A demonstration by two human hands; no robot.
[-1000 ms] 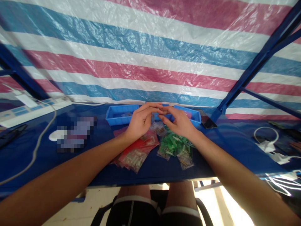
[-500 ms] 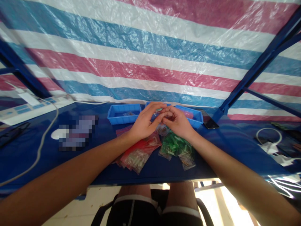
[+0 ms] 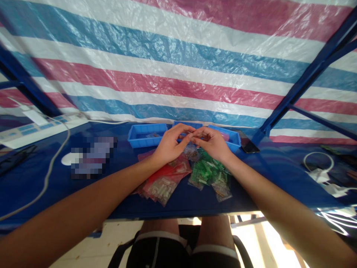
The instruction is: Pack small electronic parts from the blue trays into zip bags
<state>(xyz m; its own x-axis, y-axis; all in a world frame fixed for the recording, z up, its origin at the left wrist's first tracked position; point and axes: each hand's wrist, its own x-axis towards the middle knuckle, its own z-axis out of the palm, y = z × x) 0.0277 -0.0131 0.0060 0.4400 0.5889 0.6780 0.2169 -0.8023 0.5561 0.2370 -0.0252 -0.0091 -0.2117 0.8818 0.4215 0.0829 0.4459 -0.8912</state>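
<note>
My left hand (image 3: 173,143) and my right hand (image 3: 211,142) meet at their fingertips above the blue table. Fingers and thumbs are pinched together on both; whatever lies between them is too small or hidden to name. Below my left hand lies a fan of red-tinted plastic bags (image 3: 164,180) with small parts inside. Under my right hand is a pile of green-tinted bags (image 3: 208,169), with a clear bag of metal-looking pieces (image 3: 222,189) at its near edge. Another clear bag (image 3: 190,152) rests between the piles, just below the fingers.
Behind my hands stand a left blue bin (image 3: 146,137), a middle blue bin (image 3: 181,123) partly covered, and a right blue bin (image 3: 232,139). A dark phone (image 3: 248,143) lies to the right. White cables and a charger (image 3: 319,175) sit further right; a white mouse (image 3: 68,159) is left.
Both hands have shifted slightly, and their fingertips have drawn into a flatter pinch. A greenish glint seen earlier between the fingers no longer shows. The bags and bins stay where they were.
</note>
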